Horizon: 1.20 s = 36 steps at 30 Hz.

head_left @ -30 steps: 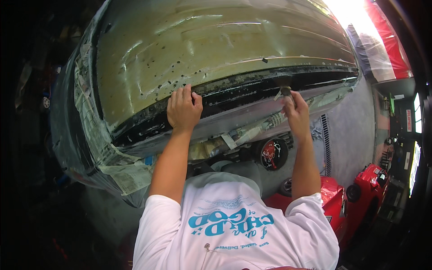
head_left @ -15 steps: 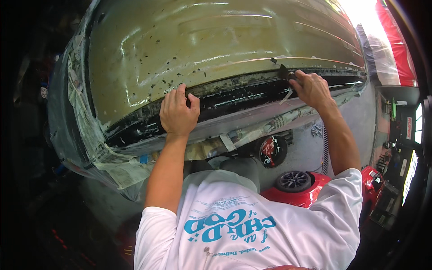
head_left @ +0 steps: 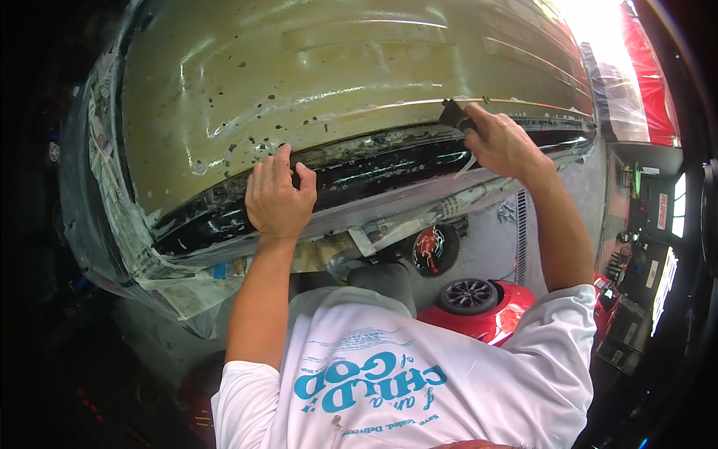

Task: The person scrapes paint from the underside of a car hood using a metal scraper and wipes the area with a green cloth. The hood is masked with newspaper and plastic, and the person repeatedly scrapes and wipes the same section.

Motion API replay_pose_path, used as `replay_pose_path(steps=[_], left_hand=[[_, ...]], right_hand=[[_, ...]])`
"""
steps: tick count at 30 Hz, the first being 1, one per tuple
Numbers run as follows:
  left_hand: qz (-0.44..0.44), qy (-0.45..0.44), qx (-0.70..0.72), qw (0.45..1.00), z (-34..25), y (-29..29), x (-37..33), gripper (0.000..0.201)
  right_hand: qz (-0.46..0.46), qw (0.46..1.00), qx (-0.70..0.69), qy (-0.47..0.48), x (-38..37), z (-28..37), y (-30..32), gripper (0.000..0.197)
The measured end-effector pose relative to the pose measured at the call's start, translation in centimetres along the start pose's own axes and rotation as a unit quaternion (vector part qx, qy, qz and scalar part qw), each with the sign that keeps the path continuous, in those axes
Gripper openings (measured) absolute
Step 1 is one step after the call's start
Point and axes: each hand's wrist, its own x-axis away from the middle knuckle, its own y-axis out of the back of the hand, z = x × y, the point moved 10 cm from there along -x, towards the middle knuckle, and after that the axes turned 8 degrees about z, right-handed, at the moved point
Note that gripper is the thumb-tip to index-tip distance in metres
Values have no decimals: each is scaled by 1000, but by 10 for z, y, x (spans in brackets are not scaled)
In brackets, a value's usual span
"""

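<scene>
Your right hand [head_left: 505, 142] pinches the dark scraper [head_left: 452, 114] at 1 o'clock, left hand [head_left: 280, 198] sits fingers loosely together, thumb out, at 10; too steep an angle could gouge the olive panel [head_left: 344, 71] at 12.

"Start counting?"
"One left hand [head_left: 280, 196] and one right hand [head_left: 502, 142], two in all. One scraper [head_left: 452, 114]."
"Bigger things?"
"One vehicle roof [head_left: 351, 67], one white T-shirt [head_left: 508, 374]."
"Lower down?"
"One spoked wheel [head_left: 467, 295], one round black-rimmed disc [head_left: 434, 251], one drain grate [head_left: 521, 232]."
"And dark flakes [head_left: 271, 97]?"
"Many on the roof, too small to count exactly."
</scene>
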Motion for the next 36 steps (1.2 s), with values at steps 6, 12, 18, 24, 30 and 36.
replay_pose_path(steps=[6, 12, 18, 24, 30, 36], left_hand=[[5, 1, 8, 1000, 3, -1, 1, 33], [-7, -5, 17, 1000, 1, -1, 0, 35], [0, 1, 12, 1000, 3, -2, 0, 37], [-4, 5, 21, 1000, 3, -1, 2, 38], [-6, 6, 9, 1000, 3, -2, 3, 39], [-21, -5, -1, 1000, 4, -1, 4, 38]], right_hand=[[22, 994, 108, 7, -21, 49, -32, 38], [8, 972, 212, -104, -5, -49, -5, 38], [43, 986, 145, -67, -20, 45, -16, 44], [75, 971, 184, -135, -7, -33, -16, 40], [-18, 972, 150, -179, 14, -60, 9, 47], [-144, 971, 9, -190, 45, -78, 23, 44]])
